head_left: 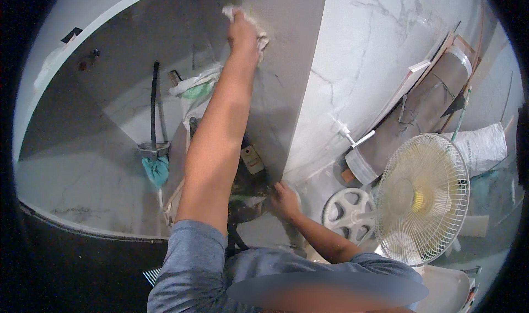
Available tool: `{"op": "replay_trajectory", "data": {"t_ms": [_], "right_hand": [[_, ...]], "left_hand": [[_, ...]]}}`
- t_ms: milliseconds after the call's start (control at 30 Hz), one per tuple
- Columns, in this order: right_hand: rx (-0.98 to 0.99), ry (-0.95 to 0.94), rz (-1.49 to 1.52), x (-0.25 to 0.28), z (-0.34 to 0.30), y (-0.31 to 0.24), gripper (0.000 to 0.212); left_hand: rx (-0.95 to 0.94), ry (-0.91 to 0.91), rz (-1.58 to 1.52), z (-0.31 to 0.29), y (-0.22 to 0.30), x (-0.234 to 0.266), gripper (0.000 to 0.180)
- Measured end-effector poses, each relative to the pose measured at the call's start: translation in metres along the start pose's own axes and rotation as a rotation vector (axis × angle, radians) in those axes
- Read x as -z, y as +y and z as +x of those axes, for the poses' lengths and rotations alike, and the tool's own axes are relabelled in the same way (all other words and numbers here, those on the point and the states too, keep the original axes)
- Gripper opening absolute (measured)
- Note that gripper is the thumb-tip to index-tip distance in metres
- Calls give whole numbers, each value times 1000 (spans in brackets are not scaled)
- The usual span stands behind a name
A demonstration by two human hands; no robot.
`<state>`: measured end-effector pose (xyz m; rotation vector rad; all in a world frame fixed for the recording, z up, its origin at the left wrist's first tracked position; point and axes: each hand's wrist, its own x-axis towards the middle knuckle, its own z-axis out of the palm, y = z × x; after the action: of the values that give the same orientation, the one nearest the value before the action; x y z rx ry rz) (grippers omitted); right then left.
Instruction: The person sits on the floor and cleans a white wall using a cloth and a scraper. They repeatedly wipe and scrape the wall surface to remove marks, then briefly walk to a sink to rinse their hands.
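My left hand [242,34] is stretched far out and closed on a crumpled white cloth [259,32], pressing it against the grey wall panel [281,70]. Parts of the cloth stick out on both sides of the fingers. Lower down and nearer to me, my right hand [287,201] is by the foot of the wall corner. Its fingers are partly hidden and blurred, so what they touch is unclear. A small pale box-like piece [252,160] lies beside my left forearm, close to the dark clutter there.
A pale round fan [424,200] with its spoked base [348,214] stands close on my right. Behind it lean a long brown roll [419,112] and a white sack [482,147]. On the left are a dark-handled tool [155,103], a teal cloth [156,171] and a plastic bag [197,84].
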<state>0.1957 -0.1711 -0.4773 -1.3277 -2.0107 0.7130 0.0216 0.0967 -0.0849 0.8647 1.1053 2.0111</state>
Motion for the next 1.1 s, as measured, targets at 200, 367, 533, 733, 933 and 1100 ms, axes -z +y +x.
{"op": "replay_trajectory", "data": {"t_ms": [200, 367, 533, 733, 933, 1100], "right_hand": [[-17, -22, -22, -3, 4, 12, 31], [-16, 24, 7, -9, 3, 17, 33], [7, 110, 36, -15, 0, 16, 21], [-61, -108, -52, 4, 5, -1, 35], [26, 8, -24, -14, 8, 5, 27], [47, 80, -28, -11, 7, -1, 33]], "left_hand": [[-209, -117, 134, -106, -22, 2, 70], [-131, -14, 53, -72, -2, -22, 68], [-101, -131, 60, -2, 33, -15, 58], [-656, -131, 174, -57, 18, -14, 45], [-560, -114, 333, -6, 44, -1, 39], [-919, -50, 423, -34, 36, -3, 44]]}}
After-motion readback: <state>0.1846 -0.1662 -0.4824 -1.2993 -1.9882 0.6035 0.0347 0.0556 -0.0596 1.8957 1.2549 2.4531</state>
